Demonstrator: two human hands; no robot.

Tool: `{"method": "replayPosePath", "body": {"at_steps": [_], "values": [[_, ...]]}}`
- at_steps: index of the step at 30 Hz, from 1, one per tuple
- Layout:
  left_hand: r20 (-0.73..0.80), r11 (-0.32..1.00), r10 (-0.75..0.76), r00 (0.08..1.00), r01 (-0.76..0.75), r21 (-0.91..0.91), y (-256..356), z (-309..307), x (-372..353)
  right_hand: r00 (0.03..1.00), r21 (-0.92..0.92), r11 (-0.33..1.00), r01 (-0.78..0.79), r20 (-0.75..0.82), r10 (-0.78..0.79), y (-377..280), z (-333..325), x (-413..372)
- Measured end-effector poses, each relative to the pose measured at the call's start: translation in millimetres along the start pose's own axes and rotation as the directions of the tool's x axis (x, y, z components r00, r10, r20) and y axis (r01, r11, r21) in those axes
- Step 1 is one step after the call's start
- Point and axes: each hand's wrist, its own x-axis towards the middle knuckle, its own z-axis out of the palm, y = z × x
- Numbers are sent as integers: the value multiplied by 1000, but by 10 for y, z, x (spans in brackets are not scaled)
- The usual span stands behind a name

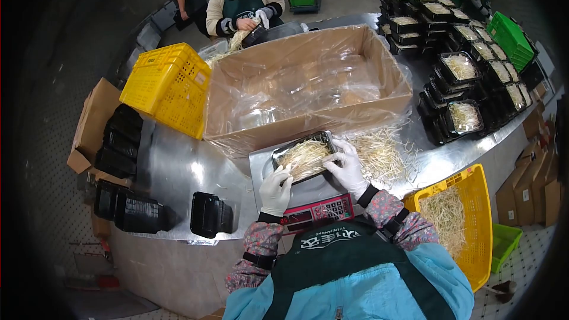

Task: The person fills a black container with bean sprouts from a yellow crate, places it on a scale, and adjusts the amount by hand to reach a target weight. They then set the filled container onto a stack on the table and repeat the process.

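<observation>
A black plastic tray (332, 137) heaped with bean sprouts (303, 159) rests on the metal platform of a weighing scale (261, 166), whose red panel with keypad (317, 213) faces me. My left hand (276, 191), in a white glove, is closed at the tray's near-left corner, fingertips pinched at the rim. Also gloved in white, my right hand (348, 168) reaches over the tray's right edge, its fingers closed on sprouts at that side. Loose bean sprouts (379, 157) are piled on the table to the right of the scale.
Beyond the scale stands a plastic-lined cardboard box (308, 127) holding clear lids. Black trays (210, 214) stand at left, near a yellow crate (166, 89). Filled trays (459, 68) are stacked at right; a yellow basket (483, 225) holds sprouts. A co-worker (252, 3) handles sprouts opposite.
</observation>
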Motion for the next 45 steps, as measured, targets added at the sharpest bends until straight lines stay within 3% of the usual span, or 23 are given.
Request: {"method": "replayPosePath", "body": {"at_steps": [1,7,9,13,16,19,21,22,23,25,26,27,28,30,33,35,38,39,40,41,42,45], "values": [[-3,1000,-9,1000,9,-4,5,-4,4,997,-15,998,67,43,-67,29,-69,34],[-2,974,-147,989,144,-176,-131,58,-65,966,-137,980,145,233,-111,131,-420,231],[34,993,-60,998,63,-95,-75,14,-37,948,-192,965,180,295,-118,102,-414,223],[68,999,28,997,-26,-29,6,-2,-23,977,-266,957,117,205,-62,17,-225,152],[112,999,-9,994,15,-50,22,-27,-55,962,138,987,-83,269,44,129,-283,162],[193,994,98,976,-104,22,172,-177,50,933,433,840,-327,287,216,407,-505,175],[4,995,-93,996,93,-26,110,-167,74,894,566,696,-442,212,395,485,-582,287],[-84,981,-191,978,186,-63,50,-155,74,870,515,704,-488,218,443,385,-583,390],[-169,903,-422,891,394,-172,-141,-92,86,842,463,707,-535,222,491,268,-531,509],[27,602,-739,673,677,-423,-458,-33,174,828,300,772,-560,239,508,148,-328,699],[155,394,-834,530,768,-505,-611,-12,222,840,186,829,-527,258,476,200,-172,774],[331,262,-831,447,840,-476,-770,9,255,843,138,848,-511,275,463,378,21,830],[305,357,-792,529,806,-472,-821,76,254,802,241,790,-564,388,454,526,152,849],[256,530,-692,675,716,-454,-870,204,225,788,394,690,-607,412,458,617,241,836],[271,455,-717,642,725,-517,-943,227,200,768,561,527,-639,419,484,586,246,799],[226,473,-722,654,705,-529,-960,267,168,782,610,501,-614,381,494,567,291,775],[174,536,-692,700,661,-526,-923,299,137,792,622,504,-599,364,490,617,340,755],[129,591,-628,767,579,-562,-932,324,113,788,614,506,-606,375,488,589,311,748],[179,506,-703,688,661,-554,-780,243,149,784,606,507,-613,385,487,536,262,735],[229,414,-766,600,733,-539,-606,130,168,815,498,645,-580,360,455,496,163,716],[276,315,-817,506,794,-521,-399,18,213,759,350,687,-637,444,477,294,-83,681],[505,123,-770,390,867,-482,-178,-227,-14,620,203,668,-716,625,474,207,-397,448]]}}
